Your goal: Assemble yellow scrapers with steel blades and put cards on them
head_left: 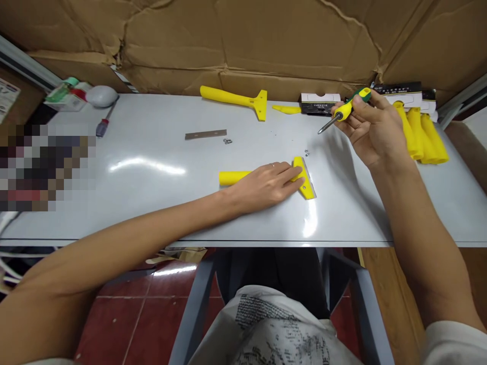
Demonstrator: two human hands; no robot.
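Observation:
My left hand [266, 187] lies over a yellow scraper [232, 178] flat on the table, gripping it near the head with fingertips pressed on it. A thin metal blade [312, 188] runs along the head's right edge, and a screw shows in the head. Raised above the table, my right hand [376, 126] is closed around a green and yellow screwdriver [345, 111], its tip pointing down and left. Small screws [307, 152] lie just beyond the scraper head. Farther left are a loose blade [206, 134] and several more screws [227, 141].
At the back lie another yellow scraper handle [228, 96], a yellow piece [286, 109] and black-and-white boxes [320, 103]. Several yellow handles [428, 134] are grouped at right. A second screwdriver [102, 126] lies far left. Cardboard [266, 40] lines the table's back edge.

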